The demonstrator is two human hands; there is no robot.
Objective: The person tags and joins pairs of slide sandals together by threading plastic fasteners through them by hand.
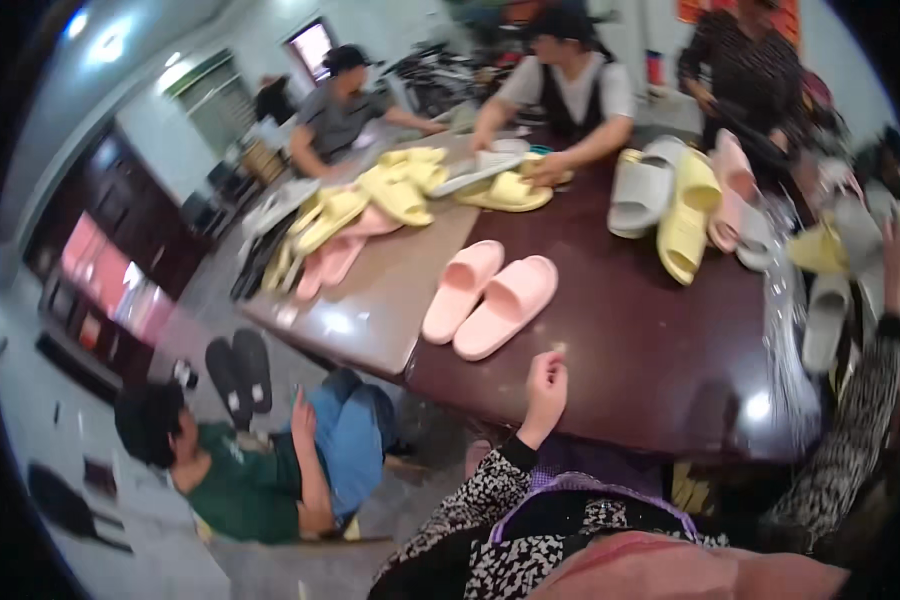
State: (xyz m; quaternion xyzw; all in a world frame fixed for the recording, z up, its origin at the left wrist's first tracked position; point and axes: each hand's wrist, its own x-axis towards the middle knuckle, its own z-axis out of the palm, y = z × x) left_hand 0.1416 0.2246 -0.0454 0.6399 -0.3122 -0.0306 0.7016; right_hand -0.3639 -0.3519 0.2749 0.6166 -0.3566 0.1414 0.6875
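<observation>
A pair of pink slippers point(507, 306) lies side by side on the dark red table, just beyond my left hand point(545, 392). That hand is closed in a pinch above the table's near edge. A tiny pale bit shows at its fingertips, too small to name. My right hand point(898, 245) reaches far out to the right, beside a grey slipper point(858, 232) in a pile. Its fingers are blurred near the picture's rim, and whether they grip that slipper is unclear.
Grey, yellow and pink slippers stand at the table's right, by clear plastic wrap point(785, 330). Another heap of yellow slippers point(395, 195) covers the far left. Two people handle slippers across the table; a third stands at right. A seated person point(250, 480) is at my left.
</observation>
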